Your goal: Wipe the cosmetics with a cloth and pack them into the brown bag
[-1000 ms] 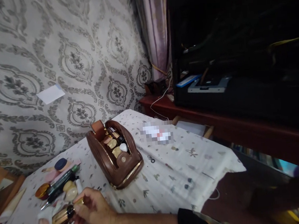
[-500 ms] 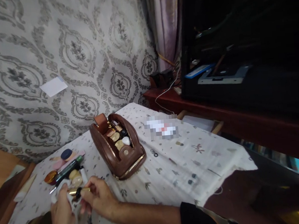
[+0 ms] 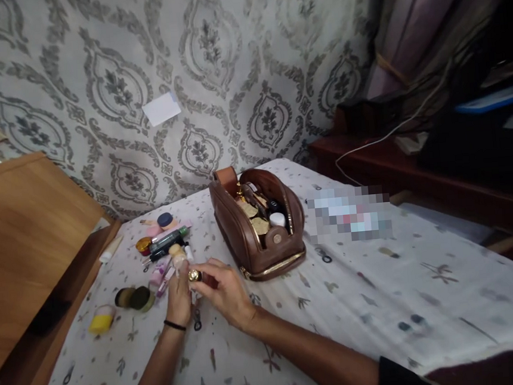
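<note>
My right hand (image 3: pixel 223 288) pinches a small gold-and-black cosmetic tube (image 3: pixel 195 275), its round gold end showing between the fingertips. My left hand (image 3: pixel 179 298), with a dark band at the wrist, is closed right beside it; what lies inside its fingers is hidden. Just beyond the hands are a bottle with a beige cap (image 3: pixel 177 252), a dark green tube (image 3: pixel 169 242) and pink-purple items (image 3: pixel 159 274). Further right, a brown leather cosmetic bag (image 3: pixel 259 228) stands unzipped, with a white-lidded jar (image 3: pixel 277 220) and several other cosmetics inside.
On the patterned white cloth (image 3: pixel 235 362) lie an open dark green compact (image 3: pixel 140 298), a yellow-and-pink item (image 3: pixel 101 320), an amber jar (image 3: pixel 144 245) and a blue-lidded jar (image 3: pixel 165 221). A blurred-out packet (image 3: pixel 350 213) is at right. A wooden board (image 3: pixel 31 236) borders the left.
The view has swung left, so the bag and hands appear further right. The tube has turned end-on toward me, and the white tissue at my left hand is no longer plainly visible.
</note>
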The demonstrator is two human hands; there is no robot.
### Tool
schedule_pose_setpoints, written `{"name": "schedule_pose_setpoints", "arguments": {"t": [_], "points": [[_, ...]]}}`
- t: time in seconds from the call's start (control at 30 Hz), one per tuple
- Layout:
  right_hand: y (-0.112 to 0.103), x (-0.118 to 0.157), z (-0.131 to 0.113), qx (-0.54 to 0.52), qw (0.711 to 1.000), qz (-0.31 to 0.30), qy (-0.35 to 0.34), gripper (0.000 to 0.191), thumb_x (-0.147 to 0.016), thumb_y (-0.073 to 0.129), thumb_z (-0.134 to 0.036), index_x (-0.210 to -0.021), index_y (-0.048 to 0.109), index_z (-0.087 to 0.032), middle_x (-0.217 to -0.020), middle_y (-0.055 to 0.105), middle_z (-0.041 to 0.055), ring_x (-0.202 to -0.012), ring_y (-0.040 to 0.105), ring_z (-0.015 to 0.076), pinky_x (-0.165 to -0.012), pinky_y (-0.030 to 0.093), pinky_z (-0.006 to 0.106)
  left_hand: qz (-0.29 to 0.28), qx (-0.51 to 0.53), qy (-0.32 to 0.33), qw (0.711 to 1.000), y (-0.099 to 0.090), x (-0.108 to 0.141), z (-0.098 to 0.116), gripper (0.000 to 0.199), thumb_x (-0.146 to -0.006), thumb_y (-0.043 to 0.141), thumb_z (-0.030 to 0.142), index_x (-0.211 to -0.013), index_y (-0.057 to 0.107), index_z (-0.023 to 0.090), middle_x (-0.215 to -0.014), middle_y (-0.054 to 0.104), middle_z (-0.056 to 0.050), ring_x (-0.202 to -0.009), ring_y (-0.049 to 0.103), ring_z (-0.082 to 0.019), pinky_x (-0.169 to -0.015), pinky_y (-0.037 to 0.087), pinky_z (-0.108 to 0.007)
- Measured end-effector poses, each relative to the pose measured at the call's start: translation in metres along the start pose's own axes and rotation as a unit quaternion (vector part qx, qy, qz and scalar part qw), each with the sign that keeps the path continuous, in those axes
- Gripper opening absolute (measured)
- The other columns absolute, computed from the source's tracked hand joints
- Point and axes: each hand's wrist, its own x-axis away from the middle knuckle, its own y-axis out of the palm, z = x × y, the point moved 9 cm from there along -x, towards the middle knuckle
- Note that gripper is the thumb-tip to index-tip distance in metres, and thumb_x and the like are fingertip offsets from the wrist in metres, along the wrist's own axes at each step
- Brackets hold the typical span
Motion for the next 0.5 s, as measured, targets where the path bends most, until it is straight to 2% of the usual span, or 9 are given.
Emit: {"name": "schedule_pose_setpoints", "arguments": {"t": [0.07, 0.13, 0.2, 0.27, 0.37, 0.43, 0.5], "points": [[-0.001, 0.000, -0.001, 0.030, 0.999, 0.003, -0.014, 0.020, -0.082, 0.068, -0.022, -0.101, 0.073, -0.023, -0.079, 0.055, -0.0003, -0.069, 0.054, 0.0126, -0.064, 0.045, 0.022, -0.023, -0.002, 0.005, 1.000, 0.004, 0.001, -0.001, 0.054, -0.080, 0.051, 0.069, -0.061, 0.056, 0.019, -0.059, 0.059, -0.002, -0.061, 0.054, -0.018, -0.059, 0.046, -0.028], [-0.004, -0.001, -0.002, 0.057, 0.998, 0.015, -0.029, 0.018, -0.085, 0.065, -0.022, -0.102, 0.071, -0.023, -0.086, 0.056, 0.0016, -0.077, 0.057, 0.0141, -0.069, 0.047, 0.023, -0.003, -0.022, -0.009, 1.000, 0.001, 0.001, -0.002, 0.058, -0.083, 0.045, 0.071, -0.066, 0.060, 0.018, -0.062, 0.062, -0.002, -0.064, 0.057, -0.018, -0.062, 0.047, -0.028], [-0.007, -0.002, -0.002, 0.095, 0.994, 0.023, -0.037, 0.014, -0.087, 0.062, -0.020, -0.099, 0.069, -0.022, -0.090, 0.059, 0.0027, -0.084, 0.058, 0.0154, -0.075, 0.047, 0.024, 0.031, -0.038, -0.029, 0.998, -0.006, 0.002, -0.002, 0.062, -0.086, 0.038, 0.071, -0.079, 0.067, 0.017, -0.072, 0.068, -0.006, -0.076, 0.063, -0.021, -0.072, 0.050, -0.030], [-0.008, -0.003, 0.001, 0.153, 0.988, 0.021, -0.027, 0.008, -0.087, 0.061, -0.019, -0.093, 0.067, -0.021, -0.089, 0.059, 0.0025, -0.084, 0.058, 0.0157, -0.077, 0.045, 0.025, 0.045, -0.032, -0.025, 0.998, -0.010, 0.004, 0.002, 0.066, -0.088, 0.034, 0.070, -0.095, 0.070, 0.015, -0.089, 0.073, -0.009, -0.095, 0.066, -0.024, -0.088, 0.049, -0.032], [-0.003, -0.004, 0.012, 0.261, 0.965, -0.012, 0.005, 0.004, -0.085, 0.061, -0.019, -0.085, 0.065, -0.020, -0.085, 0.059, 0.0021, -0.078, 0.057, 0.0160, -0.070, 0.043, 0.025, 0.010, -0.026, 0.058, 0.998, -0.003, 0.010, 0.017, 0.061, -0.092, 0.034, 0.064, -0.110, 0.067, 0.015, -0.109, 0.071, -0.012, -0.114, 0.061, -0.025, -0.103, 0.043, -0.035], [0.004, -0.003, 0.019, 0.315, 0.948, -0.042, 0.012, 0.008, -0.082, 0.061, -0.015, -0.087, 0.065, -0.019, -0.085, 0.061, 0.0033, -0.078, 0.057, 0.0172, -0.066, 0.041, 0.025, -0.031, -0.063, 0.129, 0.989, 0.007, 0.016, 0.028, 0.051, -0.092, 0.042, 0.056, -0.113, 0.065, 0.016, -0.114, 0.069, -0.012, -0.116, 0.059, -0.025, -0.104, 0.042, -0.037], [0.009, -0.002, 0.024, 0.341, 0.938, -0.059, 0.005, 0.015, -0.080, 0.057, -0.010, -0.089, 0.066, -0.018, -0.086, 0.063, 0.0050, -0.080, 0.057, 0.0183, -0.067, 0.041, 0.025, -0.061, -0.112, 0.166, 0.978, 0.017, 0.022, 0.032, 0.042, -0.091, 0.048, 0.048, -0.113, 0.064, 0.016, -0.114, 0.068, -0.012, -0.113, 0.061, -0.025, -0.101, 0.044, -0.037]]}}
